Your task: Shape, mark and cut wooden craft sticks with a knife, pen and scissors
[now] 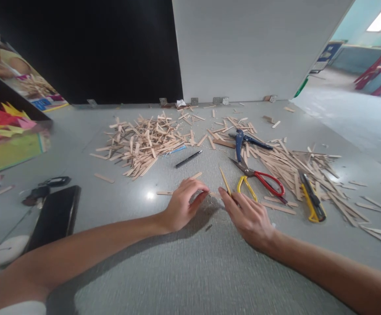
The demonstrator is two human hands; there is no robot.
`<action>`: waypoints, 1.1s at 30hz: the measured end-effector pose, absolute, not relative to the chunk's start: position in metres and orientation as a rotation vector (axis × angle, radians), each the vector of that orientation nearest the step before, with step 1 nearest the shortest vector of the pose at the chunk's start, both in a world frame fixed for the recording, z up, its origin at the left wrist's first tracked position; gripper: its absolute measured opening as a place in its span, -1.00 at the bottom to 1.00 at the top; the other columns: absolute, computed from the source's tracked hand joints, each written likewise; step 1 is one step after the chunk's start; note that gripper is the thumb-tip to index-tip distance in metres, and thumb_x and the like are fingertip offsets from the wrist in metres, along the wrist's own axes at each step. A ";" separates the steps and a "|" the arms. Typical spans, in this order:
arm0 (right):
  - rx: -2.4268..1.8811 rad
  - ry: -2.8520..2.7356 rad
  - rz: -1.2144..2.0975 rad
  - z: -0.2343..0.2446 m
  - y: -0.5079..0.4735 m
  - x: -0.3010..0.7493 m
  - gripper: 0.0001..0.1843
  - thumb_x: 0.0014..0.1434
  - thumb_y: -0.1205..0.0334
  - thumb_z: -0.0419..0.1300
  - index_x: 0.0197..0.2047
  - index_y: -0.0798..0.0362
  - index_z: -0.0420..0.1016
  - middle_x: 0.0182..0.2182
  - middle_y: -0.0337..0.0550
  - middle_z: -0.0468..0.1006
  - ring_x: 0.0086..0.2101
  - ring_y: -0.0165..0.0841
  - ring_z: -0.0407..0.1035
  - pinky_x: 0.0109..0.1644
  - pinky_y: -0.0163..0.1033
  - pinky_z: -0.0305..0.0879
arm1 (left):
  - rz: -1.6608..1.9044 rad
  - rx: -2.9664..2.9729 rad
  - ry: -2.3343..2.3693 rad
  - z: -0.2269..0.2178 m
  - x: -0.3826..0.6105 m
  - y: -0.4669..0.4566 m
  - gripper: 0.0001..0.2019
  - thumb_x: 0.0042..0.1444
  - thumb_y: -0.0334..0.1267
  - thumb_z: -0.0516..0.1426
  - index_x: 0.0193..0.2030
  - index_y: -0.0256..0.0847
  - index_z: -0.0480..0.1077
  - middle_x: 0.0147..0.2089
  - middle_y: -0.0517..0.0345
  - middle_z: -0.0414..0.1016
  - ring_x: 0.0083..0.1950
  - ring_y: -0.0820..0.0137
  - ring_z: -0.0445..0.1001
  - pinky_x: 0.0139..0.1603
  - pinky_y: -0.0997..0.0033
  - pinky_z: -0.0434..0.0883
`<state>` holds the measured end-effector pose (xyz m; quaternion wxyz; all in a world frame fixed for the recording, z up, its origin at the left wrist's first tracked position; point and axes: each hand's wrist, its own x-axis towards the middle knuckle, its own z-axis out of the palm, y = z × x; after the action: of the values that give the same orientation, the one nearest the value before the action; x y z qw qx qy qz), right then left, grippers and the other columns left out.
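Note:
My left hand [183,203] rests on the grey table with its fingers curled and pinched on a flat wooden stick [166,192] that lies across the table. My right hand [248,214] is beside it, fingers closed round a thin yellow pencil [225,181] whose tip points away from me. The two hands almost meet at the stick's right end. Just beyond my right hand lie scissors with one red and one yellow handle [259,181].
Heaps of cut wooden sticks lie at centre left [144,142] and at right [295,164]. Blue-handled pliers [241,142], a black pen [188,159], a yellow utility knife [312,199], a black phone [55,216]. Coloured paper at left [3,131]. Another person sits far left.

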<state>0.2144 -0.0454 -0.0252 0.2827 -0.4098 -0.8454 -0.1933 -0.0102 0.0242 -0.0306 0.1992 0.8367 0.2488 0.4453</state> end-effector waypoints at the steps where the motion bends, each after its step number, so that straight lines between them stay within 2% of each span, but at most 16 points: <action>1: -1.099 -2.252 -0.510 -0.026 -0.045 0.214 -0.55 0.51 0.50 -0.02 0.39 0.31 0.35 -0.35 -0.07 0.56 -0.42 -0.29 0.48 -0.35 -0.24 0.47 | 1.242 2.330 0.695 -0.030 -0.010 0.024 -0.88 0.47 -0.40 0.11 -0.06 -0.13 0.47 -0.16 0.10 0.65 -0.11 0.26 0.63 -0.04 0.18 0.59; 8: -1.174 -2.185 -0.471 -0.031 -0.040 0.213 -0.65 0.55 0.43 0.00 0.22 0.26 0.54 -0.30 -0.03 0.61 -0.40 -0.30 0.53 -0.37 -0.27 0.44 | 1.251 2.317 0.750 -0.034 -0.009 0.025 -0.91 0.45 -0.39 0.16 -0.09 -0.13 0.47 -0.21 0.14 0.63 -0.16 0.29 0.64 -0.11 0.26 0.60; 14: -1.230 -2.126 -0.171 -0.033 -0.032 0.214 -0.66 0.61 0.26 0.00 0.05 0.13 0.61 -0.35 -0.07 0.67 -0.42 -0.33 0.57 -0.37 -0.31 0.40 | 1.266 2.350 0.727 -0.035 -0.008 0.027 -0.90 0.47 -0.41 0.15 -0.08 -0.15 0.47 -0.18 0.13 0.66 -0.13 0.31 0.65 -0.06 0.25 0.61; 19: -1.223 -2.069 0.095 -0.028 -0.030 0.213 -0.63 0.61 0.23 -0.01 -0.14 0.08 0.59 -0.39 -0.13 0.68 -0.44 -0.39 0.55 -0.34 -0.35 0.36 | 1.239 2.391 0.746 -0.035 -0.009 0.027 -0.89 0.49 -0.38 0.14 -0.09 -0.15 0.48 -0.19 0.13 0.67 -0.14 0.31 0.66 -0.08 0.23 0.60; 33: -1.200 -1.954 0.403 -0.021 -0.027 0.210 -0.68 0.47 0.28 0.10 -0.31 0.08 0.59 -0.57 -0.25 0.54 -0.59 -0.46 0.34 -0.46 -0.37 0.19 | 1.302 2.466 0.754 -0.036 -0.008 0.027 -0.88 0.50 -0.32 0.16 -0.14 -0.16 0.48 -0.21 0.11 0.68 -0.15 0.30 0.65 -0.07 0.24 0.58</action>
<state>0.2104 -0.0274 -0.0214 0.3959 -0.4733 -0.7707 0.1590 -0.0082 0.0272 -0.0360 0.1260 0.8469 0.2590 0.4471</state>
